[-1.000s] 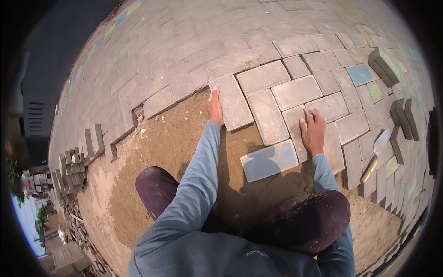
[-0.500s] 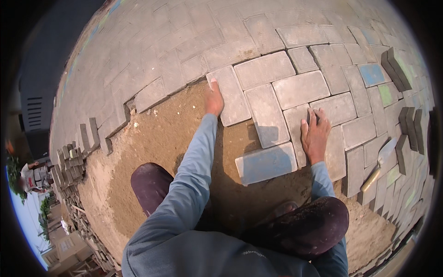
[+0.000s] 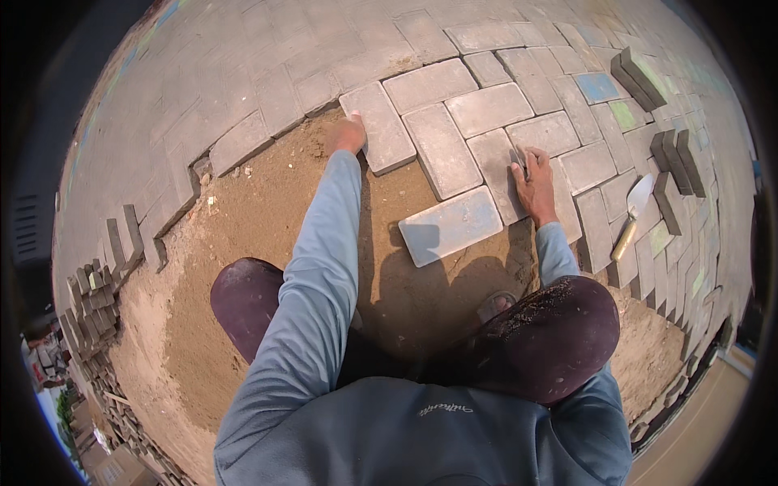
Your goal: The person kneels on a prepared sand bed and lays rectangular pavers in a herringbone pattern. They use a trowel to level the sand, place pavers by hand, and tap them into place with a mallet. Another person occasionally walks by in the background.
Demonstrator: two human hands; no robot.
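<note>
My left hand (image 3: 347,134) grips the left long edge of a grey concrete paving brick (image 3: 379,128); part of its fingers is hidden. That brick lies at the edge of the laid pavers, beside bare sand (image 3: 284,194). My right hand (image 3: 535,186) rests with fingers stretched out on the pavers to the right, near the joint beside an upright-lying grey paver (image 3: 493,166). Between the hands lies another grey paver (image 3: 442,150). Nearer me, a paver with a faded blue face (image 3: 450,225) sits on the sand, partly under a shadow.
A trowel (image 3: 634,212) with a wooden handle lies on the pavers at right. Several loose bricks stand on edge near it (image 3: 679,162). More bricks are piled at far left (image 3: 89,304). My knees (image 3: 535,340) flank the sand, and a sandalled foot (image 3: 496,304) shows beside one.
My view has shifted, so the paving appears higher and further left. The left hand stays at the same brick's edge; the right hand's fingers have drawn closer together.
</note>
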